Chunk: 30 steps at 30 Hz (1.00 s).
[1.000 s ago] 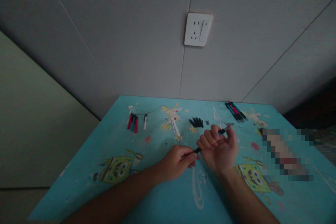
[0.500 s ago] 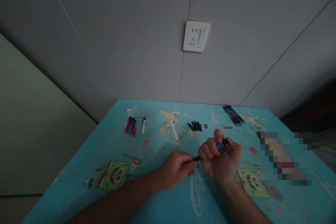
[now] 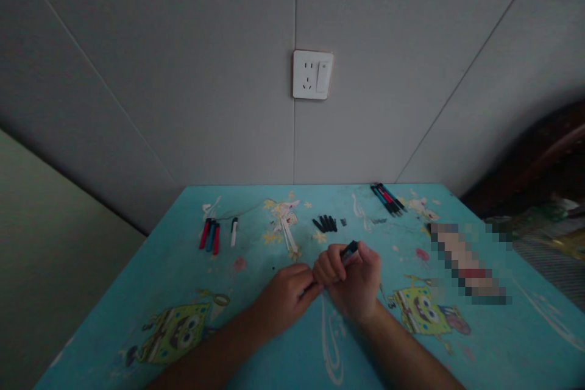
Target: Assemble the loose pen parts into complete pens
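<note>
My right hand (image 3: 351, 286) is wrapped around a pen (image 3: 350, 249), whose dark upper end with some blue sticks out between the thumb and fingers. My left hand (image 3: 283, 298) pinches the pen's lower end, close against the right fist; most of the pen is hidden by the fingers. Beyond the hands lie several short black pieces (image 3: 325, 223) and some thin white sticks (image 3: 287, 230). Several red, blue and black pens (image 3: 388, 198) lie side by side at the back right.
Red and blue tubes with black ends (image 3: 209, 236) and a white tube with a black end (image 3: 234, 231) lie at the left on the turquoise cartoon-print tabletop (image 3: 256, 372). A pixelated long object (image 3: 466, 265) is at the right. A socket (image 3: 312, 75) is on the wall behind.
My hands have come closer together along the pen, and less of it shows between them. The view has turned slightly right.
</note>
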Tool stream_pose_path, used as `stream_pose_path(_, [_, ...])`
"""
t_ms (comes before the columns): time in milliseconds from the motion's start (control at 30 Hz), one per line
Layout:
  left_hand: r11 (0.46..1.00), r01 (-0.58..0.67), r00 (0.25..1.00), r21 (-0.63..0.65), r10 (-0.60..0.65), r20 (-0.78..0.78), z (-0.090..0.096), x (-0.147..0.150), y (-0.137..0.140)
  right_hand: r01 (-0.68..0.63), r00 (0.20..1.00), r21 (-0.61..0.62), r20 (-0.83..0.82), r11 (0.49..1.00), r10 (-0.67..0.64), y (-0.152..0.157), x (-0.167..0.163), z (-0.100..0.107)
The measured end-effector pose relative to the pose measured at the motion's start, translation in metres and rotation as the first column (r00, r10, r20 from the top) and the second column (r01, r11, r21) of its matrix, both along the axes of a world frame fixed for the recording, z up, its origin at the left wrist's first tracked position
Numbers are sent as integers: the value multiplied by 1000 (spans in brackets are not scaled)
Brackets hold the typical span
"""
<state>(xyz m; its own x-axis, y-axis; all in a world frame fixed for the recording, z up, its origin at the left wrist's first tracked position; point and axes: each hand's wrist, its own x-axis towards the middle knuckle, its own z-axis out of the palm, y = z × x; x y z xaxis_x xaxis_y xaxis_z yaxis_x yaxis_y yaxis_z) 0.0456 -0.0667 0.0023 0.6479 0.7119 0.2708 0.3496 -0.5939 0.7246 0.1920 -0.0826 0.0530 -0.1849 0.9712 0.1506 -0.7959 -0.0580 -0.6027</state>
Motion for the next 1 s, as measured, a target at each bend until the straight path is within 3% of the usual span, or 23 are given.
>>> stream_pose_path(167, [996, 24, 999, 84, -20, -42, -1, -4, 2, -7, 997, -9, -72, 1000, 6, -3, 2, 4])
stream_pose_path(433, [986, 166, 984, -8, -165, 72, 7, -6, -1, -14, 996, -8, -93, 1000, 14, -7, -7, 0])
stream_pose_path(667, [991, 120, 991, -52, -117, 61, 5, -4, 0, 20, 994, 24, -110, 1000, -17, -5, -1, 1])
stream_pose_path(800, [995, 84, 995, -61, -80, 67, 4, -3, -1, 71, 987, -25, -142, 997, -74, -5, 0, 1])
stream_pose_path(1000, [996, 67, 996, -51, -64, 67, 3, -2, -1, 7, 990, -65, -141, 998, -16, -3, 3, 1])
